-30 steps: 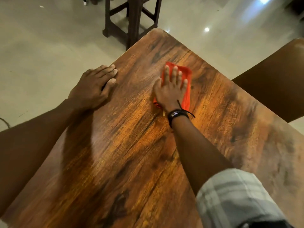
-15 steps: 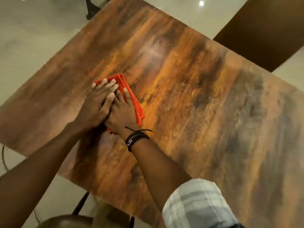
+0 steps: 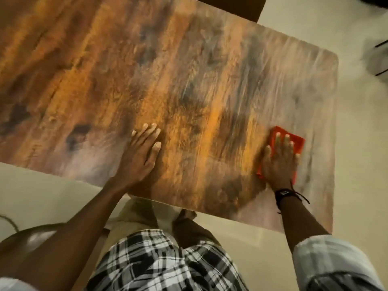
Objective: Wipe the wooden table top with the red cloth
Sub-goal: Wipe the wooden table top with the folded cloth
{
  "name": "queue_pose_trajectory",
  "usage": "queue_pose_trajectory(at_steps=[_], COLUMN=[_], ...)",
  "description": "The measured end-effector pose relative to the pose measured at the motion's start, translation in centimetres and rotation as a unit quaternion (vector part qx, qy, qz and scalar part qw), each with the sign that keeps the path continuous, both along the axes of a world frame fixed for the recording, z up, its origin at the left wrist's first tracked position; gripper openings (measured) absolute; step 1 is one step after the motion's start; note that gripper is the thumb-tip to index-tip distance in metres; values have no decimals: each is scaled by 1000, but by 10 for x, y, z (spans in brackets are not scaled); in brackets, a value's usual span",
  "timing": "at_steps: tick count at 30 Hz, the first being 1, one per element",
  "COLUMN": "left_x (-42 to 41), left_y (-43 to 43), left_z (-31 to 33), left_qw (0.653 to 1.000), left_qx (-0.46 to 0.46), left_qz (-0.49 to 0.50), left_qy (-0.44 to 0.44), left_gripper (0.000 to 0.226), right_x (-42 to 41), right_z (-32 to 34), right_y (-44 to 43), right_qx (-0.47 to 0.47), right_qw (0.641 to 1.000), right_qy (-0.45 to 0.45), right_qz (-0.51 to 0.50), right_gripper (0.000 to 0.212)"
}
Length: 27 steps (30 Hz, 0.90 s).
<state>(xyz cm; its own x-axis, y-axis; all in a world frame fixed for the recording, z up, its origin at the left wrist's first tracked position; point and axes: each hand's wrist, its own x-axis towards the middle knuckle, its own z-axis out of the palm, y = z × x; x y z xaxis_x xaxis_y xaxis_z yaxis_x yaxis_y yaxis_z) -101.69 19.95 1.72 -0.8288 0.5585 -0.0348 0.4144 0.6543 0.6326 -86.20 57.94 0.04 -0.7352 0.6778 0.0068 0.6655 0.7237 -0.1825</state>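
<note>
At the table's near-right corner: the wipe is under way, judged mid-task.
Wooden table top (image 3: 189, 80): glossy, streaked orange-brown grain with dark knots; rounded corner at about 2 o'clock of the frame; surface blurred, so no dirt or wet film can be told.
Risk, edge: the cloth lies near the right edge; a stroke carried on toward 3 o'clock could likely push it off the top, leaving only the palm on wood.
Risk, coverage: the broad field from 9 to 12 o'clock lies well apart from the cloth; it may be missed if strokes stay short.
Risk, bunching: a flat palm holds by pressure alone; the cloth could fold or slip out on a fast reversal.
Left hand (image 3: 142, 152): flat, fingers spread, empty, braced on the wood near the front edge.
Right hand (image 3: 280, 162): flat, fingers extended, pressing the cloth down, not clenched.
Red cloth (image 3: 294, 141): folded, orange-red, corners showing past the fingers at 1 o'clock of the hand.
</note>
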Motion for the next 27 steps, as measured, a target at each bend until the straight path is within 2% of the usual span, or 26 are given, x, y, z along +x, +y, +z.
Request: queue_pose_trajectory(at_steps=[2,4,6,10,13,15,18,19,21,24,27], left_x=[15,22,22,9,-1,-9,-21,-21,-16,6,38], left_y=[-1,-2,-6,-15,-23,-23,-13,-5,14,49,86], left_z=[1,4,9,22,23,23,22,21,15,5,0], left_qw=[1000,1000,999,994,995,997,998,999,999,995,986], left_qx=[-7,-7,3,35,13,-1,-6,-16,-36,-49,-61], left_qz=[9,24,49,103,94,77,55,35,-11,-85,-153], left_qy=[-2,2,14,23,35,16,2,2,3,-9,1], left_gripper=[56,56,55,51,50,51,53,54,55,57,58], right_x=[17,8,-10,-60,-90,-96,-87,-77,-45,28,103], right_z=[0,1,0,7,5,-6,-10,-6,3,4,-3], right_y=[7,-20,-72,-218,-319,-352,-337,-320,-276,-187,-80], right_qx=[-23,-20,45,-46,-42,-1,8,-20,-59,-12,47], right_qw=[995,995,998,989,949,940,937,944,976,999,995], right_qy=[23,22,36,56,-14,-50,-32,-14,22,23,-9], right_qz=[-91,-97,-19,131,313,336,347,330,210,29,-92], right_gripper=[59,56,56,61,82,89,73,67,58,55,53])
